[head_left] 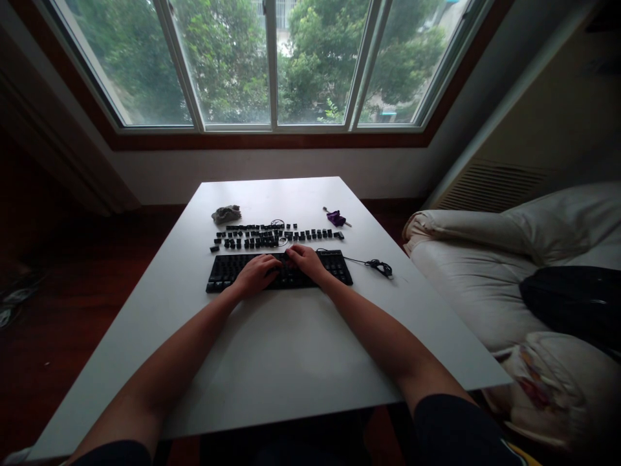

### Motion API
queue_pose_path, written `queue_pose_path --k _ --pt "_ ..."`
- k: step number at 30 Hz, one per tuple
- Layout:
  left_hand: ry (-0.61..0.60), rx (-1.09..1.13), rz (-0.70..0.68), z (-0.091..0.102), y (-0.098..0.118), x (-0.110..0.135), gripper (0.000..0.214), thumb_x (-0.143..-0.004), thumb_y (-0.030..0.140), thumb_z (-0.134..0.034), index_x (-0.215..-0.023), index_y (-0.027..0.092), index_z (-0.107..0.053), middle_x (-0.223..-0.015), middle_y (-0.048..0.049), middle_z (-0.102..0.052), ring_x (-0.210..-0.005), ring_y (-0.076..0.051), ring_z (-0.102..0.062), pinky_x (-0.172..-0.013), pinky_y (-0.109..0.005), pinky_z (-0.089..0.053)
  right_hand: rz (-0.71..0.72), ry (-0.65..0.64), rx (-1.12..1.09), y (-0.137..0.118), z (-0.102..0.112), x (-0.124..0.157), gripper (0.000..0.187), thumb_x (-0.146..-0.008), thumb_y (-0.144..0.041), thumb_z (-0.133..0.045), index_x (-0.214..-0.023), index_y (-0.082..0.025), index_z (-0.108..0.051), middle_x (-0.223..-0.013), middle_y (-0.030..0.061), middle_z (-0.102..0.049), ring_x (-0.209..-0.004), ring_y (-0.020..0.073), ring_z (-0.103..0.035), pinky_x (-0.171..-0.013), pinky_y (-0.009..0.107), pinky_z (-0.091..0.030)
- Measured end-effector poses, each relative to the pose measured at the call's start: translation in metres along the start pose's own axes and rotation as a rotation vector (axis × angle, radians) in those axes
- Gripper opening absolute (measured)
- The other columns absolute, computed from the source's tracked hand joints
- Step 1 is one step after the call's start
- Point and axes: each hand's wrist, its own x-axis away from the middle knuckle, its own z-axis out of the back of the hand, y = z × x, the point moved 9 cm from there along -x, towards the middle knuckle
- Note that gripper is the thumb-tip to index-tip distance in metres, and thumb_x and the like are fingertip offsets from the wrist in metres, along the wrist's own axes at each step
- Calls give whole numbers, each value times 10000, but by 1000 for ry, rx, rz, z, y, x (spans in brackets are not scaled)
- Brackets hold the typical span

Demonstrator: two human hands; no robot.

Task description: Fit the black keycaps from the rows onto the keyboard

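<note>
A black keyboard [228,268] lies across the white table in front of me, with dark keys showing at its left end. My left hand [258,274] rests on its middle, fingers stretched out over the keys and holding nothing I can see. Just to the right, my right hand [306,262] is over the keyboard's back edge with thumb and fingertips drawn together; anything between them is too small to make out. Behind the keyboard, several loose black keycaps [257,235] lie in rough rows. The hands cover the keyboard's centre.
On the white table [281,362], a crumpled grey cloth [226,214] lies at back left. A purple cloth-like thing [336,218] with a thin stick is at back right. A coiled black cable [379,266] sits right of the keyboard. A pale sofa [456,265] stands beyond the right edge.
</note>
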Motion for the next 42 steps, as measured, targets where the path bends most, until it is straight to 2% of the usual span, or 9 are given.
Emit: queue_pose_path --k 25,42 --pt "-7 4 19 1 1 -2 243 -893 202 -593 -1117 247 -674 -1065 -65 -671 -1023 -236 -614 -939 -387 -489 61 0 176 -5 -3 2 308 -915 -498 -563 -824 -211 -628 -707 -2 -693 -628 165 -642 -647 264 -493" --pt "-3 0 10 1 2 -2 244 -895 189 -590 -1121 245 -667 -1077 -68 -671 -1025 -234 -615 -941 -394 -489 67 -7 160 -7 -3 3 291 -916 -484 -562 -823 -214 -620 -705 1 -693 -620 169 -646 -633 270 -497"
